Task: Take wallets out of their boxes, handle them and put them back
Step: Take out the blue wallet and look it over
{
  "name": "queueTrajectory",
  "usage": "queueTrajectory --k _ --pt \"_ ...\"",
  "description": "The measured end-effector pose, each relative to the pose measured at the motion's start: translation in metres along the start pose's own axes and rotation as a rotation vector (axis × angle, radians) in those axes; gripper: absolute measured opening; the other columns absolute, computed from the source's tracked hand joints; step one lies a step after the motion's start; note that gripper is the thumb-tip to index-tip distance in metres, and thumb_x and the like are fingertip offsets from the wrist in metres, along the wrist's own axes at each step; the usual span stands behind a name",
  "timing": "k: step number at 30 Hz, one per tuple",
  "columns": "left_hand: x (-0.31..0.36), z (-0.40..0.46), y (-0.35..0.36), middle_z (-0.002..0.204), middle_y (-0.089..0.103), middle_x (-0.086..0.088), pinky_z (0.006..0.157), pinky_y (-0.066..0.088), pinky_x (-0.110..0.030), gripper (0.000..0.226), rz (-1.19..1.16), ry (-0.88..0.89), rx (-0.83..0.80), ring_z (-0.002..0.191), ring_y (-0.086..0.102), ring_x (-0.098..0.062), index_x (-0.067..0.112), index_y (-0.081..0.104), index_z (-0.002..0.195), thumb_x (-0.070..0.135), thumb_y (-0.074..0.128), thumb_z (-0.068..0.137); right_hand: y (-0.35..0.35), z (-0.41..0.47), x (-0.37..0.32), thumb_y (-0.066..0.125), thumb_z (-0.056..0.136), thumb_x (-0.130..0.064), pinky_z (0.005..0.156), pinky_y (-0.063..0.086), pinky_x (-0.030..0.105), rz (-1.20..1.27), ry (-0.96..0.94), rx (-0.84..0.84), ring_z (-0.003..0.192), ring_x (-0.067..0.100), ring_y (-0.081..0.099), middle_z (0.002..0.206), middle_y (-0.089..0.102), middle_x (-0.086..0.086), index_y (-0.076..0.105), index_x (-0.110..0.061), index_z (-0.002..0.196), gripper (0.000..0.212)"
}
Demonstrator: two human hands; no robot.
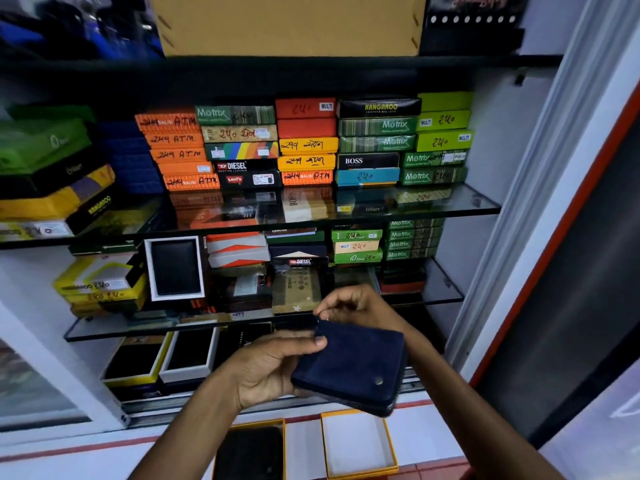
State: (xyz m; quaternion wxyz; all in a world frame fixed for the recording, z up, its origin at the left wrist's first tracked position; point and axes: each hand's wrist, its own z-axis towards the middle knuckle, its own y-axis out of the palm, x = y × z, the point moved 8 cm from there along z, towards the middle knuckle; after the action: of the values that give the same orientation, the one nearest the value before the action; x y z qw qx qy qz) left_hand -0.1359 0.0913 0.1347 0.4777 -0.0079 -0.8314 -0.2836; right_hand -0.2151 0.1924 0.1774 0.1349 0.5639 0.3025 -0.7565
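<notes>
A dark blue zip wallet (351, 367) with a small metal stud lies closed in my left hand (273, 367), which grips it from below with the thumb on its top edge. My right hand (356, 304) pinches at the wallet's far corner, apparently on the zip pull. Below, on the counter, an orange-edged box tray (358, 445) stands with a white inside and nothing in it. Beside it on the left, a second orange-edged box (251, 452) holds a black wallet.
Glass shelves (450, 209) in front of me carry stacks of coloured wallet boxes (304, 143). Open boxes with black wallets stand on the lower shelves (175, 268). A white and orange cabinet frame (540, 216) runs along the right.
</notes>
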Motion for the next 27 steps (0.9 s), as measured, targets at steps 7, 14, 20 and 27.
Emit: queueTrajectory --k 7,14,20,27 --pt "0.002 -0.01 -0.019 0.077 0.075 -0.01 0.048 0.057 -0.029 0.026 -0.084 0.116 0.26 0.061 0.07 -0.018 0.008 0.073 0.089 0.024 0.073 0.068 -0.03 -0.05 0.049 0.045 0.098 -0.041 0.058 0.057 0.023 0.338 0.418 0.358 0.073 0.016 0.074 0.086 0.08 0.009 0.077 -0.012 0.094 0.044" --pt "0.025 -0.024 -0.026 0.097 0.078 -0.014 0.065 0.062 -0.031 0.035 0.152 0.383 0.39 0.083 0.072 -0.025 0.0 0.066 0.109 0.012 0.071 0.077 -0.018 -0.077 0.014 0.068 0.077 -0.036 0.061 0.057 0.022 0.297 0.319 0.215 0.074 0.012 0.071 0.089 0.078 0.004 0.074 -0.012 0.103 0.036" --pt "0.03 -0.045 -0.025 0.11 0.076 -0.006 0.088 0.058 -0.031 0.033 0.477 0.786 0.339 0.113 0.067 -0.022 0.007 0.068 0.087 -0.015 0.077 0.065 -0.031 -0.103 0.006 0.081 0.07 0.002 0.094 0.057 0.034 -0.044 -0.012 0.335 0.107 0.015 0.071 0.108 0.078 -0.003 0.078 -0.017 0.1 0.035" --pt "-0.025 -0.032 -0.036 0.11 0.076 -0.002 0.097 0.053 -0.036 0.036 0.528 0.85 0.349 0.118 0.065 -0.026 0.029 0.075 0.084 0.0 0.081 0.064 -0.019 -0.134 0.049 0.08 0.071 0.006 0.097 0.053 0.025 -0.209 -0.154 0.449 0.111 0.014 0.069 0.111 0.075 -0.01 0.079 -0.02 0.1 0.039"
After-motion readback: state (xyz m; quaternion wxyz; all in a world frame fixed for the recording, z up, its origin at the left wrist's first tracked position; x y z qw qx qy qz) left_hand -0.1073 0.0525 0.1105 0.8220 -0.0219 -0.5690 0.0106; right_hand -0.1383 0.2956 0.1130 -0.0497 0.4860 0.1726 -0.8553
